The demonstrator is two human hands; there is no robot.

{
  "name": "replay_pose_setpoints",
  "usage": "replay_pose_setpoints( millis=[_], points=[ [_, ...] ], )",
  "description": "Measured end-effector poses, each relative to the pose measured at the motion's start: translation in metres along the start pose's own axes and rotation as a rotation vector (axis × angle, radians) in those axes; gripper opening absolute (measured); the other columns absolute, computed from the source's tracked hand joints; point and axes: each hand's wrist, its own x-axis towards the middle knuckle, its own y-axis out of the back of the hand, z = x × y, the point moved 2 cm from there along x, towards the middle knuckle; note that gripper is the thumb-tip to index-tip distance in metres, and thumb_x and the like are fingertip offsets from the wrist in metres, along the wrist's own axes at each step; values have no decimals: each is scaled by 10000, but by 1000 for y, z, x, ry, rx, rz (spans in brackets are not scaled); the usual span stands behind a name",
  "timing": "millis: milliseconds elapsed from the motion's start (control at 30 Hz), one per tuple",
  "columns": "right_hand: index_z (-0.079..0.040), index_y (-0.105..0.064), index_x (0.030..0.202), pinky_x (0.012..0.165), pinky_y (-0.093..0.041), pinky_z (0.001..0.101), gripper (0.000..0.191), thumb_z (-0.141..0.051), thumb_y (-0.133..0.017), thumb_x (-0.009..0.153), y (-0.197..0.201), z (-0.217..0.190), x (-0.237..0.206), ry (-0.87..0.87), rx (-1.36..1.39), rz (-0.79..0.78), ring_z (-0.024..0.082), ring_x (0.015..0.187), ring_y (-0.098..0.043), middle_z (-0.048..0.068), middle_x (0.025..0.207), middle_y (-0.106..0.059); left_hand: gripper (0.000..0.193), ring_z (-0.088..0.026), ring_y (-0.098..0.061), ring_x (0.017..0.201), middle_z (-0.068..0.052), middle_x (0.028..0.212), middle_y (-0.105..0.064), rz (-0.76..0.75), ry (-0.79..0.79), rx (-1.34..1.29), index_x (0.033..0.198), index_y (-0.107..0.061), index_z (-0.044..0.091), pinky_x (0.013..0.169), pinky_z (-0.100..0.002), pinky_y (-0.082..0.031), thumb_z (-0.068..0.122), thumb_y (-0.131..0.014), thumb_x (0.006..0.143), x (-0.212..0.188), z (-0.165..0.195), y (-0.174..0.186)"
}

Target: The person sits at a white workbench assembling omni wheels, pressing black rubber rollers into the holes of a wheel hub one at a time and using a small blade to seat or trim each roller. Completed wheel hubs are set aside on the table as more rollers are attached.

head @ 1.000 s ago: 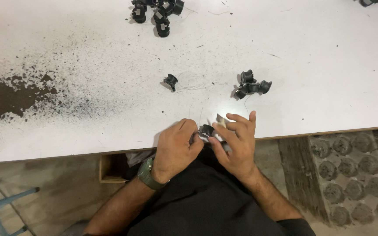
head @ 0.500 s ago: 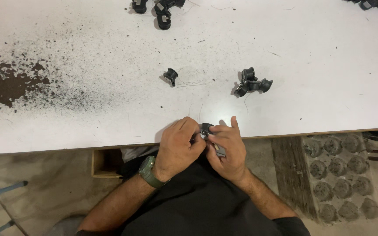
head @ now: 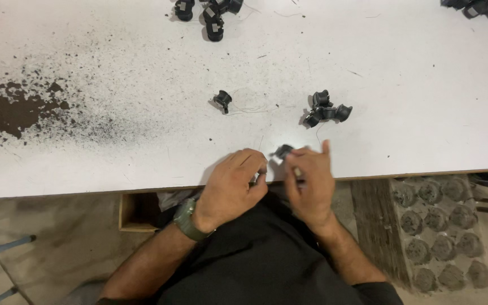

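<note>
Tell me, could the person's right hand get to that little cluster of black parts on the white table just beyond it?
Probably yes. The right hand, busy with a small black part, sits just short of the cluster, with only bare white table between them.

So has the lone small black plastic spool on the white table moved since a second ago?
No. The lone black spool keeps its place beside the black cluster; only the camera shifted.

- You're at a workshop bench: a worn white worktable [head: 396,101], its paint flaked away to dark patches [head: 1,113].
- Small black coil bobbins [head: 326,108] lie scattered, thin wire strands trailing, over a bare concrete floor [head: 46,248].
</note>
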Motion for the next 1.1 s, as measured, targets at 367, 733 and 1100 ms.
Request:
replay_pose_setpoints(
  millis=[367, 733, 1100],
  points=[
    [-61, -604, 1171, 1219, -378, 579, 228, -16, -636, 949, -24, -36, 30, -86, 138, -247, 303, 1133, -657, 144, 1164, -662, 580, -308, -625, 915, -237, 1323, -589, -101, -104, 671, 1360, -669, 63, 691, -393, -563, -29, -629, 788, 66, -61, 77],
    [-126, -729, 1050, 1277, -260, 628, 224, -5, -687, 867, 13, -26, 24, -11, 168, -364, 257, 1228, -630, 34, 1055, -643, 330, -319, -599, 1274, -73, 1185, -704, -48, 3, 91, 1191, -697, 87, 1075, -512, -418, 179, -748, 878, 18, -31, 48],
    [-103, -694, 1206, 1265, -186, 637, 424, -146, -818, 804, 4, -20, 25, -82, 82, -355, 289, 1335, -522, 66, 1171, -597, 502, -365, -330, 1486, -140, 1521, -477, -81, 32, 191, 1319, -695, 125, 1200, -614, -225, 389, -757, 895, -5, -11, 15]
  ],
)
